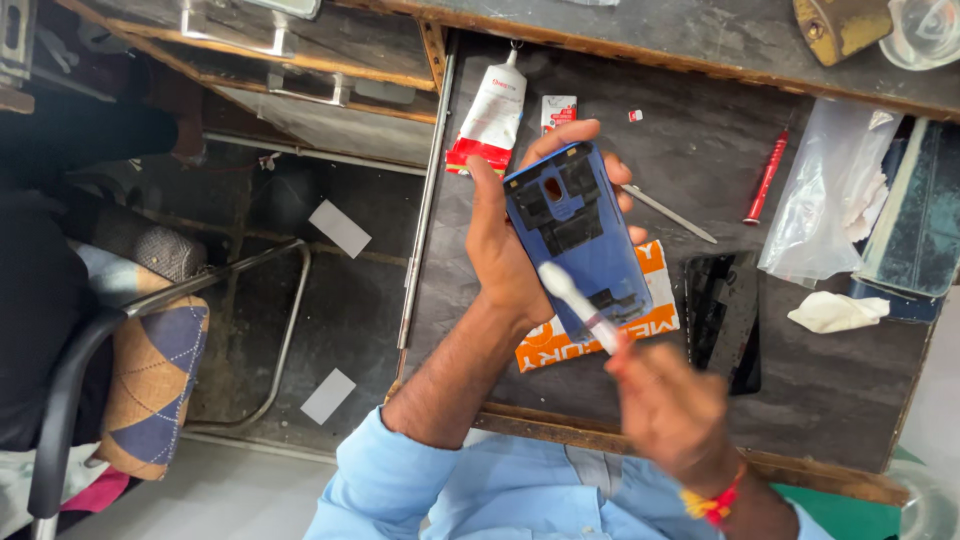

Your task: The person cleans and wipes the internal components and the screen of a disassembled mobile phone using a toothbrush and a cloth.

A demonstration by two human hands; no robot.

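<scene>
The left hand grips an opened blue phone body at centre, above the dark bench. The right hand, at five o'clock, blurred, pinches what seems a small white brush over the exposed interior; the black panel at three o'clock stays off.

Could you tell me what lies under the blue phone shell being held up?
Beneath the blue phone shell, held in the left hand, an orange-and-white packet lies on the dark table. The shell and hands hide most of the packet.
</scene>
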